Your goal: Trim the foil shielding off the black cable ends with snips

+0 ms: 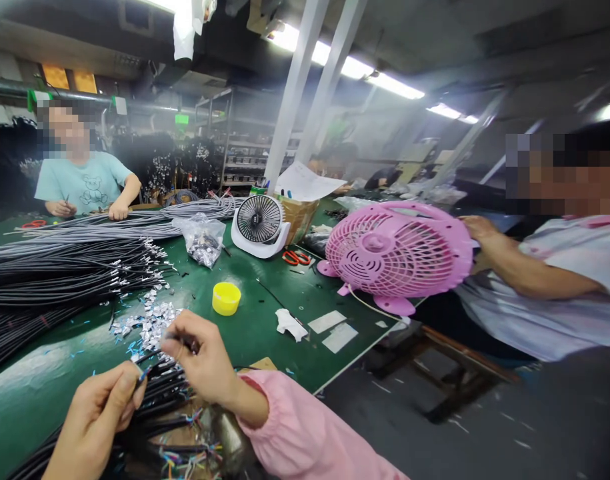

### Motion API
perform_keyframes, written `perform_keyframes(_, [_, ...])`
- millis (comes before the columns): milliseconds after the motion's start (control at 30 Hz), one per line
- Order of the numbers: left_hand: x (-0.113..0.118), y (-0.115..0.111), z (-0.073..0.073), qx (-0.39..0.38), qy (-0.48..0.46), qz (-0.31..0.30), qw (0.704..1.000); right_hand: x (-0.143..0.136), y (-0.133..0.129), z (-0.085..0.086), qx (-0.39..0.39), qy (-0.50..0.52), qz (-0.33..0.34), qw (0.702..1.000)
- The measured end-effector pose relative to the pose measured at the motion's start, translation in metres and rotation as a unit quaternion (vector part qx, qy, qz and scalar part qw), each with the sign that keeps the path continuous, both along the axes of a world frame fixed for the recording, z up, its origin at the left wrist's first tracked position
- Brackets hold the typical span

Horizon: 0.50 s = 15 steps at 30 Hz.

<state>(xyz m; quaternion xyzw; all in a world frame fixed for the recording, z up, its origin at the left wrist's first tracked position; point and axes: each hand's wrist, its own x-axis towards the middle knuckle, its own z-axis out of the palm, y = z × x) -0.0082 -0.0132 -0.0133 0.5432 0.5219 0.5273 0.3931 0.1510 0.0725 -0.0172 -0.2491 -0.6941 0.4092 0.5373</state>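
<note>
My left hand (102,410) pinches a thin black cable (155,367) close to its end, where a bit of blue wire shows at the fingertips. To its right and slightly higher, my right hand (202,357) has its fingers closed around something dark and small, mostly hidden by the fingers. Below both hands lie black cables with stripped, multicoloured wire ends (192,453). A heap of silvery foil scraps and blue bits (155,320) is spread on the green table (255,320) just beyond my hands.
Long bundles of black cables (49,287) and grey cables (85,233) cover the left side. Farther back are a yellow cup (227,299), a plastic bag (202,240), a white fan (259,227), orange-handled scissors (295,257) and a pink fan (395,250). Two people sit nearby, left and right.
</note>
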Motion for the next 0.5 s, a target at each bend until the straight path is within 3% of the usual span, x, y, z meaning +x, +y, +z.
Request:
perform_keyframes(100, [0.003, -0.001, 0.004, 0.004, -0.008, 0.064, 0.998, 0.002, 0.004, 0.01, -0.02, 0.004, -0.053, 0.998])
perform_keyframes(200, [0.011, -0.003, 0.01, -0.016, -0.002, 0.135, 0.991, 0.002, -0.001, 0.01, 0.04, -0.007, -0.055, 0.998])
perform_keyframes(333, [0.019, -0.005, 0.015, 0.012, 0.044, 0.142, 0.989, 0.001, -0.009, -0.009, 0.119, -0.015, -0.025, 0.992])
perform_keyframes(500, [0.018, -0.007, 0.015, 0.027, 0.088, 0.155, 0.984, 0.003, -0.011, -0.013, 0.093, -0.042, -0.009, 0.995])
